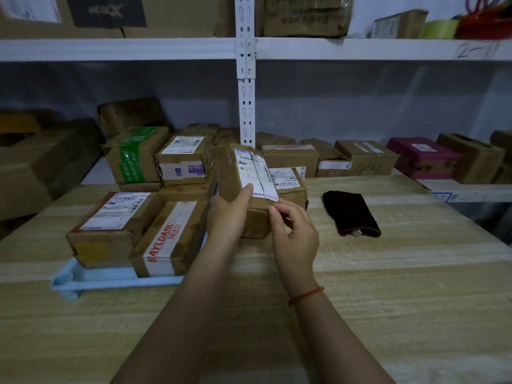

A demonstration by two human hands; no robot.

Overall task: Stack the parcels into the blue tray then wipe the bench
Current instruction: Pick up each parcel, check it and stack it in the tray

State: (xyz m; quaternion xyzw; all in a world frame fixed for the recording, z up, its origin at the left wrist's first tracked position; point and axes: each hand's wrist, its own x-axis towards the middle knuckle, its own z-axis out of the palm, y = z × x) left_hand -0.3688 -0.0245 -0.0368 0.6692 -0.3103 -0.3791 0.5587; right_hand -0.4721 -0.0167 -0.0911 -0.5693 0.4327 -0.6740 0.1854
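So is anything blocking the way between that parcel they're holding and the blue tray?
No loose thing lies in between. But the blue tray beside the held parcel is already covered by parcels, the BAYLDAHL parcel nearest, so it would probably have to go on top.

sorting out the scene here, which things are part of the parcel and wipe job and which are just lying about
Job: parcel held by left hand and right hand; blue tray with parcels stacked in it; dark cloth; bench.
Lying about: shelf boxes; magenta box.
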